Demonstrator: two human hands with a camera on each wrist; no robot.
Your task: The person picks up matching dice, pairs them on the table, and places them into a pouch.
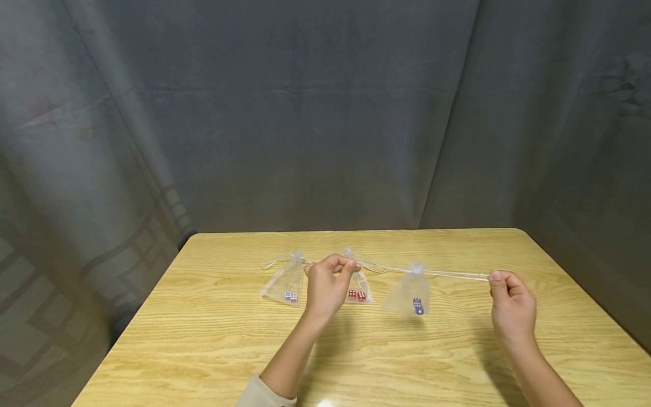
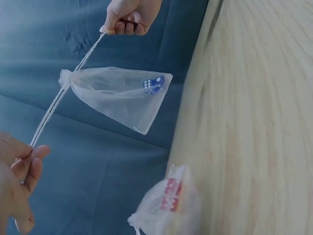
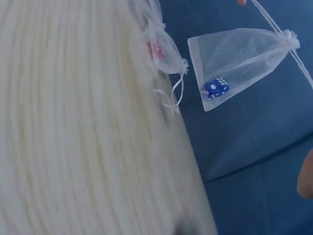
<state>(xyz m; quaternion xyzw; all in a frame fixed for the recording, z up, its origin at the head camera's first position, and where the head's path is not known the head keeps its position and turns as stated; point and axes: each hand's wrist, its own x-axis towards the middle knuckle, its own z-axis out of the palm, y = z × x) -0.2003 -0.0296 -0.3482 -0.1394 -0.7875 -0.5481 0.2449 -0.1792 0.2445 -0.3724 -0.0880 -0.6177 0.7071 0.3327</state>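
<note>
A sheer white drawstring pouch [image 1: 399, 297] hangs above the table with its neck gathered tight. Blue dice [image 2: 154, 85] lie in its lower corner. My left hand [image 1: 327, 288] pinches the drawstring [image 1: 455, 275] on one side of the neck. On the other side, my right hand [image 1: 515, 311] grips the opposite end between thumb and curled fingers. The cord runs taut between both hands. Behind my left hand, partly covered by it, is a second pouch [image 1: 364, 281] with red dice [image 1: 361, 295].
A third sheer pouch [image 1: 280, 281], holding white dice [image 1: 287, 295], sits left of my left hand with its cord loop spread out. All this is over a wooden table [image 1: 203, 339]. A grey curtain [image 1: 285, 124] hangs behind the table's far edge and along its sides.
</note>
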